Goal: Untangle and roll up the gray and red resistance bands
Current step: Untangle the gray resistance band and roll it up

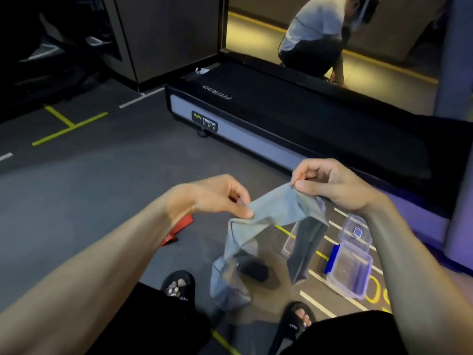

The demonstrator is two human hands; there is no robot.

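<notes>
Gray, flat, translucent rubber resistance band (pixel 276 213) hangs in the lower centre of the frame, lifted clear of the dark gym floor (pixel 102 196) and stretched between both hands. It seems to be held up this way so that its twists fall open under their own weight: the top span runs taut between the two pinches, while one folded length drops to the lower left, toward the black sandals (pixel 178 284), and another, shorter length hangs straight down on the right, in front of the clear plastic lidded box (pixel 350 267). The loops are not yet sorted, so the work looks to be at the untangling step, with no rolling begun

Red flat resistance band (pixel 179 230) lies on the floor at centre left, partly hidden behind the left forearm, well apart from the gray one; it appears set aside to be dealt with afterwards

The left hand (pixel 217 196) reaches in from the lower left, palm turned down, thumb and forefinger closed in a pinch on the band's left edge. The right hand (pixel 330 183) sits a little higher, toward the right of centre, wrist bent and fingers curled, pinching the upper corner of the band between thumb and fingertips. Both forearms angle inward from the bottom corners of the frame, with the hands close together

A black treadmill deck (pixel 307 111) crosses the upper right
</notes>
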